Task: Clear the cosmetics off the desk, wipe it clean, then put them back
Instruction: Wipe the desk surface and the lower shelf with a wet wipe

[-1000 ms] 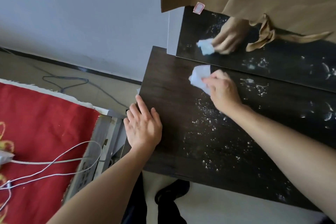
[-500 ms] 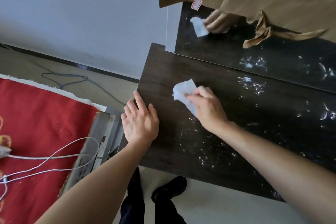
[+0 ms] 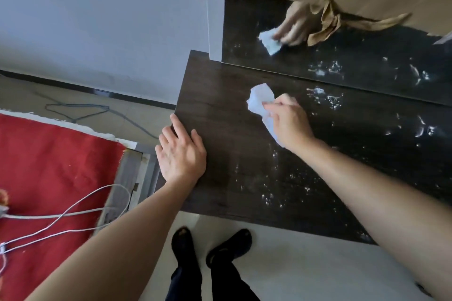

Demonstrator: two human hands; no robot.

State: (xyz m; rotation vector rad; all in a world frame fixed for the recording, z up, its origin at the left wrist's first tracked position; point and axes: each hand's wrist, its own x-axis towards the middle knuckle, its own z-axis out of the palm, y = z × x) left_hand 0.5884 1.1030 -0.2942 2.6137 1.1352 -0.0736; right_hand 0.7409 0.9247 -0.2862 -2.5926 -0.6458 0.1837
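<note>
White crumpled tissue, pinched by curled fingers of the right hand, lies on the dark wooden desk nearer the twelve-o'clock mirror than before, while the left hand presses flat, fingers apart, at nine o'clock.

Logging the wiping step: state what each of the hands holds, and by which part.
The right hand grips a white wipe around its middle, both ends showing. The left hand holds nothing; it rests flat on the desk.

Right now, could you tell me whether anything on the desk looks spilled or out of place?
White specks and smears dot the dark desk, mostly around the right hand gripping a white wipe. A torn brown paper strip hangs crumpled over the mirror.
</note>
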